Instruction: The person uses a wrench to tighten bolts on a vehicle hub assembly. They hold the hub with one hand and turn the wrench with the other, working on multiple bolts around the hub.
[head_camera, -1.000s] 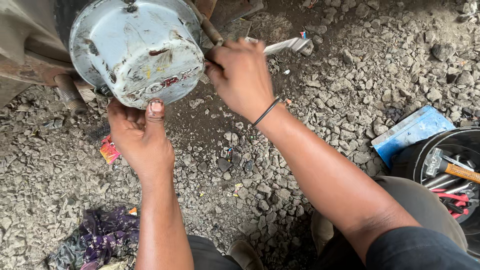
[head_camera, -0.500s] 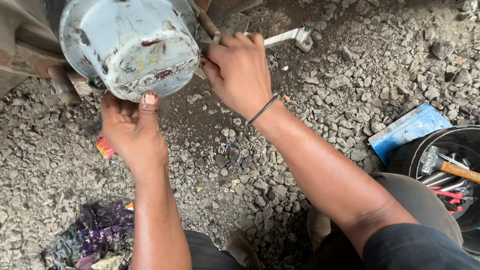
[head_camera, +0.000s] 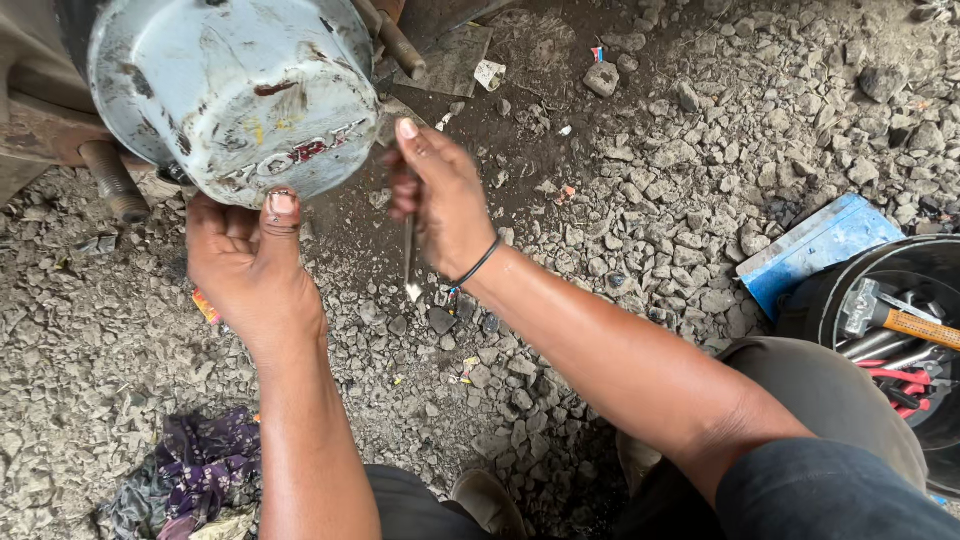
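A round, dented grey metal canister with scuffed paint hangs at the upper left on a rusty frame. My left hand cups its lower rim from below, thumb pressed on the edge. My right hand is just right of the canister, fingers closed on a thin metal wrench. The wrench points down from the fist and is blurred. Its upper end is hidden in my palm. A dark band circles my right wrist.
Loose gravel covers the ground. A black bucket at the right edge holds a hammer and several tools. A blue flat box lies beside it. A purple cloth lies at the lower left. A rusty bolt sticks out left of the canister.
The wrench in my right hand swung from pointing up and right to pointing down. My left hand stayed under the canister's rim.
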